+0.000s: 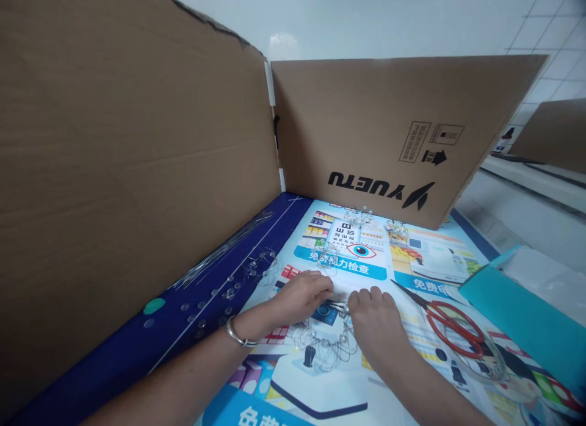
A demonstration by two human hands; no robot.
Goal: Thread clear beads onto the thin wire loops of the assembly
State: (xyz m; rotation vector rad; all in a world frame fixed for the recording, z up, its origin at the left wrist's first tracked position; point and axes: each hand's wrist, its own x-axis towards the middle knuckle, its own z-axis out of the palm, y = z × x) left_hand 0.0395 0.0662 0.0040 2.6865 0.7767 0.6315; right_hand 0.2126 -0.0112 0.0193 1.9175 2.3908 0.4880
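My left hand [302,296], with a silver bangle [238,333] at its wrist, is closed in a pinch on one side of a wire-and-clear-bead piece [327,346]. Opposite it, my right hand [376,319] is closed in a fist on the other side. Silvery wire strands [337,306] run between the two hands. Thin wire loops with clear beads hang below them, over the printed sheet [339,389]. My fingertips are partly hidden, so the exact grip cannot be seen.
Scissors [453,328] with red handles lie right of my right hand, over a clear ring-shaped coil [497,362]. Loose beads [200,322], straight wires [220,249] and more beaded wire pieces [260,262] lie leftward and behind. Cardboard panels [366,121] stand behind and left; a teal box [526,310] sits right.
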